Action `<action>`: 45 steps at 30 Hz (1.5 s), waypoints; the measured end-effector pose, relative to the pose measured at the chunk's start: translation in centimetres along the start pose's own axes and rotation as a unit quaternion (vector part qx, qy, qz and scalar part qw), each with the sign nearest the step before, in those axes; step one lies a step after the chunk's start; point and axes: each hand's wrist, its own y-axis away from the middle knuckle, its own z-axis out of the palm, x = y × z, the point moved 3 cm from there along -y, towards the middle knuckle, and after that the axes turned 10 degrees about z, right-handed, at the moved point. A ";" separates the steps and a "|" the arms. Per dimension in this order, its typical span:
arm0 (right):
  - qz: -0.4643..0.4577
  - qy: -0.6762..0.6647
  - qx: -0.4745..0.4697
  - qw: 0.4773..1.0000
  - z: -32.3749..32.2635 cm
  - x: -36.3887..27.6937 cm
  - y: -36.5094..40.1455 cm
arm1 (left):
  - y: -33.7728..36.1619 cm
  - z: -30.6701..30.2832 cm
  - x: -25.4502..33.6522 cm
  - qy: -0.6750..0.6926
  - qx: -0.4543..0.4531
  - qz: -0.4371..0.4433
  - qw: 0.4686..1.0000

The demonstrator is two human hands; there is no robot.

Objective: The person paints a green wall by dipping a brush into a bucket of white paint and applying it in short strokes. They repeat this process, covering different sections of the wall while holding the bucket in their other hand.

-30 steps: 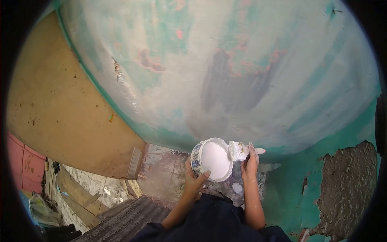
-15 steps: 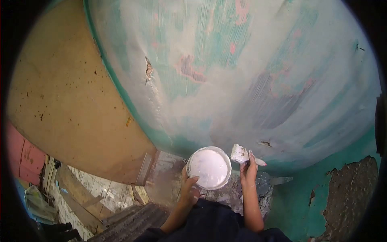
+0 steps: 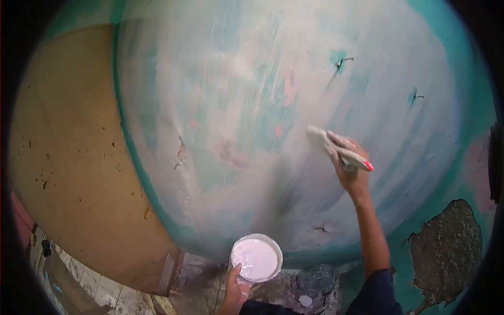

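Note:
My right hand is closed round the handle of a paintbrush, which has a red end. The white-coated bristles are at the wall, on a patch of whitish paint over turquoise and grey. Low in the view, my left hand grips the side of a round bucket, thumb over the rim. White paint fills much of the bucket. White smears cover the fingers of my right hand.
Two nails stick out of the wall at upper right. A brown board stands at the left. Bare rough plaster shows at lower right. Debris and a white blob lie on the floor.
My right hand has lifted the paintbrush from beside the bucket up to the wall. The view has tilted upward, and the bucket now sits lower in it, still in my left hand.

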 end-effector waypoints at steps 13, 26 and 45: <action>-0.252 0.389 0.001 0.886 4.3 1.7 -6.0 | 1.6 1.4 2.4 -0.036 0.079 0.007 0.996; -0.201 0.369 0.071 0.905 0.3 -2.0 -12.4 | 1.6 -1.1 1.8 0.013 0.031 0.002 0.999; -0.143 0.338 0.108 0.924 -1.6 -0.9 -14.2 | 1.7 -2.9 2.0 0.010 0.092 -0.001 0.996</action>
